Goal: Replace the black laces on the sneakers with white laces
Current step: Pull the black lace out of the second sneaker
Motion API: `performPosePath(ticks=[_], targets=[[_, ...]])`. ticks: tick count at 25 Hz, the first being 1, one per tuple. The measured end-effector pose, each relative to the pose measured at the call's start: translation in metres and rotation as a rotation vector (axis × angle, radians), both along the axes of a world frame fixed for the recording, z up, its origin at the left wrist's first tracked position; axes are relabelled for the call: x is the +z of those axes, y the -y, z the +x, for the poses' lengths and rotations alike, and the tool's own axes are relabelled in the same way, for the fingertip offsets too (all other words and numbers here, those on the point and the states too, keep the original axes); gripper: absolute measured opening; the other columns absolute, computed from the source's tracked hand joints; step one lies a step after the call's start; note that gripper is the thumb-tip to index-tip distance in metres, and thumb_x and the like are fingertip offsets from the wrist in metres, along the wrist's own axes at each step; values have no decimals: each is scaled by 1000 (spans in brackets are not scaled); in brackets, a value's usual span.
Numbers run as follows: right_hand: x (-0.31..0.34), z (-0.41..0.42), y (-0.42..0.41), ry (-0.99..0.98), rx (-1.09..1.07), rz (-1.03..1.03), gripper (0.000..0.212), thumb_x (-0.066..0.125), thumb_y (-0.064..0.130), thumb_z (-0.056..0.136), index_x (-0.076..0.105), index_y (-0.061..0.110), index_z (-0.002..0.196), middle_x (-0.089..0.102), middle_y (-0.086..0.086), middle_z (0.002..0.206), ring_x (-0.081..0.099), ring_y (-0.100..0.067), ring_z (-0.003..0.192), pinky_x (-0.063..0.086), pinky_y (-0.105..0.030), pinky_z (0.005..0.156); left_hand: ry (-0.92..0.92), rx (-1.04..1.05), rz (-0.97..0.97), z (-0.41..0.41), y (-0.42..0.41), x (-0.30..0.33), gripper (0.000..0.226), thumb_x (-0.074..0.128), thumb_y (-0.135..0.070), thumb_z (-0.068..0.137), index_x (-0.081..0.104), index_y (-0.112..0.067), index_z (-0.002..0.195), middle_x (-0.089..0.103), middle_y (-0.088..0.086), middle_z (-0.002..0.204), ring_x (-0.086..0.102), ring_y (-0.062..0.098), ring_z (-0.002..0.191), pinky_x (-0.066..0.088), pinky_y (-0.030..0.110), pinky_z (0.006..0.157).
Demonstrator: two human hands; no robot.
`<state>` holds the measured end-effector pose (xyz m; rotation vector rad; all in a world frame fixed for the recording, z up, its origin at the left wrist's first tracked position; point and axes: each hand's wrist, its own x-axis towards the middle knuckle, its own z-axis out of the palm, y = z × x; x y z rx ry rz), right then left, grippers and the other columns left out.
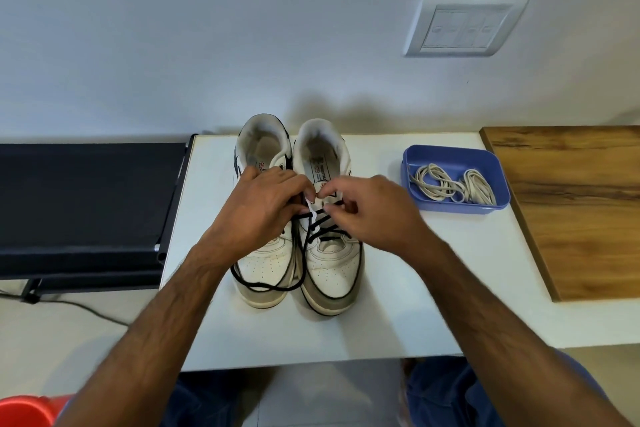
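Two white sneakers stand side by side on the white table, toes toward me: the left sneaker (264,263) and the right sneaker (330,274). A black lace (266,286) is threaded through the right sneaker's eyelets, and its loose end loops over the left sneaker's toe. My left hand (263,208) rests over the left sneaker's tongue, its fingertips pinching the black lace at the right sneaker's upper eyelets. My right hand (370,215) pinches the lace on the other side of the same eyelets. Two coils of white laces (453,184) lie in a blue tray (450,152).
The white table (398,305) ends at a front edge near my knees. A wooden board (575,208) lies at the right beside the tray. A black flat object (86,208) sits left of the table. A switch plate (465,24) is on the wall.
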<state>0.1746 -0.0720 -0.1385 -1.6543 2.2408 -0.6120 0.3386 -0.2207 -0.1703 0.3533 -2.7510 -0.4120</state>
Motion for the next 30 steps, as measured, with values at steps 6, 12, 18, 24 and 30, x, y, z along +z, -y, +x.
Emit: performPosePath(ticks=[6, 12, 18, 24, 30], targets=[[-4, 9, 7, -42, 11, 46, 14, 62, 39, 94, 71, 32, 101, 61, 13, 68, 59, -11, 68, 38, -26, 66, 12, 11, -9, -1, 0, 1, 19, 73, -25, 89, 60, -29, 102, 64, -15, 98, 59, 15, 94, 36, 38, 78], [11, -35, -8, 17, -356, -207, 6, 65, 32, 82, 65, 26, 81, 56, 9, 53, 52, -6, 52, 37, -23, 54, 9, 9, 38, -1, -1, 1, 21, 74, -24, 89, 59, -31, 102, 64, -16, 99, 59, 13, 96, 38, 40, 80], [10, -16, -8, -102, -179, -178, 15, 59, 33, 90, 63, 30, 104, 53, 8, 51, 51, -10, 49, 40, -26, 53, 8, 14, 35, -1, -2, 0, 21, 74, -24, 88, 60, -30, 103, 65, -15, 100, 60, 14, 96, 39, 42, 80], [-3, 12, 7, -67, 15, 62, 23, 62, 37, 94, 71, 35, 114, 75, 9, 95, 69, -17, 90, 49, -29, 74, 14, 17, 32, -2, 0, 0, 18, 73, -26, 90, 61, -29, 103, 65, -14, 101, 60, 16, 97, 39, 43, 80], [6, -6, 4, 16, -107, -15, 8, 67, 33, 87, 74, 31, 91, 54, 21, 58, 53, -3, 58, 42, -25, 61, 19, 3, 39, -1, 1, 2, 21, 73, -24, 90, 58, -32, 103, 64, -16, 100, 59, 14, 96, 40, 43, 80]])
